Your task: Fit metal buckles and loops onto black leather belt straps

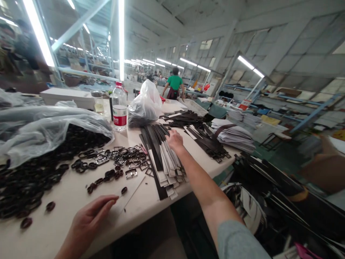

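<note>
Hands, head view: right hand (174, 141) half-open, palm down on fanned black belt straps (159, 151) with white paper ends, not gripping. Left hand (87, 225) loosely curled, holding nothing visible, on the white worktable (40, 233), near dark oval buckles (50, 206).
</note>
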### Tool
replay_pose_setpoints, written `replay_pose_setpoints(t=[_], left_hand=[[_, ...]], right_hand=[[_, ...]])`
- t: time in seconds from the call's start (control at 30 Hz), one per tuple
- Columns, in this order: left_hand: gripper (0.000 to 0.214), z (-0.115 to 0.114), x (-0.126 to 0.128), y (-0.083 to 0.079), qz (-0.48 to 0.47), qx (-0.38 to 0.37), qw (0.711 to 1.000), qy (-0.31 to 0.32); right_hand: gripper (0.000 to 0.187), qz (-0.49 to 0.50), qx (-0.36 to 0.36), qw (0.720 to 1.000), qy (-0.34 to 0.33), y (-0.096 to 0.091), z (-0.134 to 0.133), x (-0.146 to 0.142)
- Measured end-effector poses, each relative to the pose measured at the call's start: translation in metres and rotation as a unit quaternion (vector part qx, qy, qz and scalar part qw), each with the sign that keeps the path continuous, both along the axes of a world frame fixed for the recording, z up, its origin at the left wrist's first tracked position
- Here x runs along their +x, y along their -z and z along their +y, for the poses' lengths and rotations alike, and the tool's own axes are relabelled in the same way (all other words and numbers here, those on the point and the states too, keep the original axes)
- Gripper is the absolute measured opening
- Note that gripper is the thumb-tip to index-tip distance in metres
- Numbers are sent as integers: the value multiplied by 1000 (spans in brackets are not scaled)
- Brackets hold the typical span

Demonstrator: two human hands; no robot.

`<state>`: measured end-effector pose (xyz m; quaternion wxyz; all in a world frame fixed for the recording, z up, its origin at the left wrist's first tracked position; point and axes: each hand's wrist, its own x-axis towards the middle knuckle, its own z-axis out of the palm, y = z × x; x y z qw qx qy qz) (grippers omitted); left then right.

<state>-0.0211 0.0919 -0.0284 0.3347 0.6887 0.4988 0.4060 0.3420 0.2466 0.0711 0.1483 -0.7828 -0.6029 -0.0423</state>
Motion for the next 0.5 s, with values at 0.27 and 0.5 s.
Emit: replay_pose_setpoints(t=[0.27, 0.5], left_hand=[[51, 5, 0, 2, 7, 16, 1000, 9], [45, 5, -8, 27, 21, -13, 1000, -17]], right_hand=[[30, 86, -117, 978, 147, 30, -19, 106], [33, 127, -131, 972, 146, 51, -13, 129]])
